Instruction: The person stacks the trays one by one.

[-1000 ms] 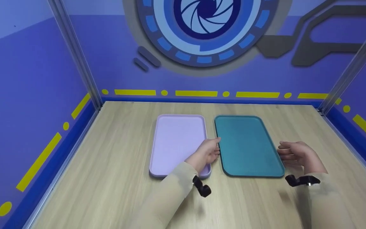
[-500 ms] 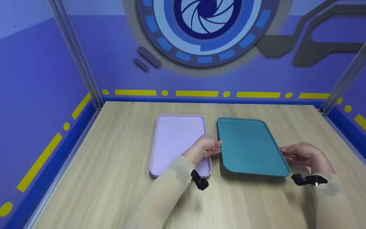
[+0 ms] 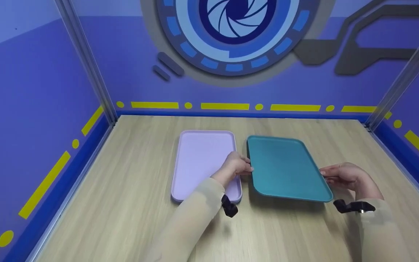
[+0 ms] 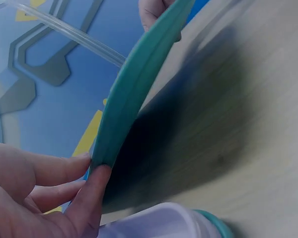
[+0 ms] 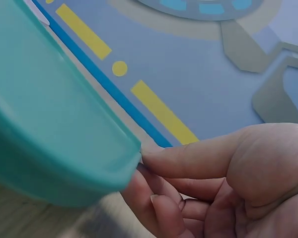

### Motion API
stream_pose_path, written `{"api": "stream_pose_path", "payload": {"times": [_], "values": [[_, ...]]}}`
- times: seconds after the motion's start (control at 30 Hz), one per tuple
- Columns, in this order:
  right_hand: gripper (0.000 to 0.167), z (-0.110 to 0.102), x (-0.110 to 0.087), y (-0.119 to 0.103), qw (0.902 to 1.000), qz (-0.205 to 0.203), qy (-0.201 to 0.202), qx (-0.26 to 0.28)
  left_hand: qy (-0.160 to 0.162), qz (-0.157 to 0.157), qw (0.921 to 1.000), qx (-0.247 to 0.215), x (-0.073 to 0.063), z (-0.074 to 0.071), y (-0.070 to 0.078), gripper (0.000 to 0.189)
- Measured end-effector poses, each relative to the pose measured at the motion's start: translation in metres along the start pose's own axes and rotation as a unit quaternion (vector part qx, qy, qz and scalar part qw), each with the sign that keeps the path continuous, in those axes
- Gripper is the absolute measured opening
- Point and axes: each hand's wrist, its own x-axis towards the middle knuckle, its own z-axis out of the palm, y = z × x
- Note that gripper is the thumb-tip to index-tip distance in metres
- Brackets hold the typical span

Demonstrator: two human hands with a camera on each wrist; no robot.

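Observation:
A teal rectangular tray point(image 3: 286, 169) is raised above the table, its shadow falling on the wood beneath. My left hand point(image 3: 235, 165) pinches its left edge, reaching across the lavender tray point(image 3: 200, 156). On the opposite edge, my right hand point(image 3: 351, 178) grips the rim between thumb and fingers. The left wrist view shows the teal tray point(image 4: 124, 104) nearly edge-on, with thumb and fingertips on its near side. In the right wrist view the thumb lies at the rim of the tray point(image 5: 49, 104) and the fingers curl underneath.
The lavender tray lies on the wooden table point(image 3: 140, 174); a teal rim point(image 4: 216, 223) shows under it in the left wrist view. Blue walls point(image 3: 122, 72) enclose the table at the back and both sides, with metal posts point(image 3: 89, 65) in the corners.
The teal tray has risen from the table and shifted slightly right and nearer. My right hand, at first apart from its edge, now grips it; the left has closed on its side. The lavender tray stays put.

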Motion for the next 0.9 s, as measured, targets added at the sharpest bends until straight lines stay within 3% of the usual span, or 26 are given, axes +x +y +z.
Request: {"api": "stream_pose_path", "payload": {"times": [0.2,0.4,0.67,0.9], "values": [[0.028,0.006,-0.002,-0.006,0.9996,-0.007,0.017,-0.020,0.017,0.000,0.9998,0.007,-0.003,-0.003,0.000,0.034],[0.036,0.015,-0.003,-0.016,0.9988,-0.035,0.022,-0.026,0.021,0.013,0.9995,0.021,-0.006,-0.016,0.000,0.036],[0.046,0.037,-0.001,-0.038,0.9961,-0.069,0.034,-0.042,0.035,0.039,0.9985,0.019,-0.012,-0.047,-0.002,0.038],[0.047,0.069,0.008,-0.053,0.9937,-0.101,0.039,-0.027,0.058,0.038,0.9976,0.001,-0.024,-0.080,-0.007,0.038]]}}
